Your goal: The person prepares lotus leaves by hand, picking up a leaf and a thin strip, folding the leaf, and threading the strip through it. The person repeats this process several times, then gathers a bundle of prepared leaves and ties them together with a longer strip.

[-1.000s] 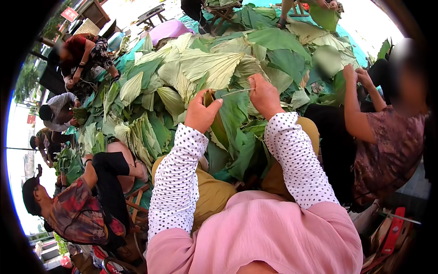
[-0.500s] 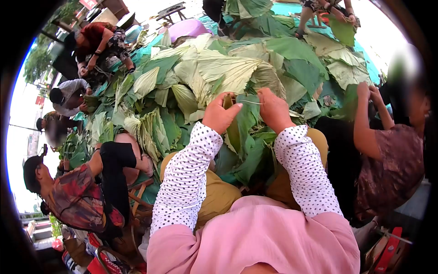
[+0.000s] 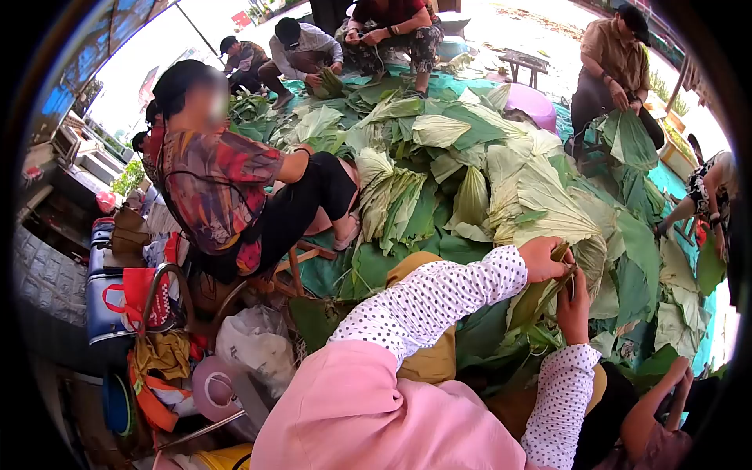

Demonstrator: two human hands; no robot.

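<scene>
Folded leaf (image 3: 531,304) held over lap's edge, by the leaf pile (image 3: 540,188); left grip (image 3: 540,260) and right grip (image 3: 574,304) pinch its upper end. Probably light, pliable, tearable; best taken there.

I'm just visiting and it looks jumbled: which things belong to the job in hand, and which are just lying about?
Seemingly in the job:
held leaves
leaf pile

Apparently just lying about:
plastic bag
red bag
bench
</scene>
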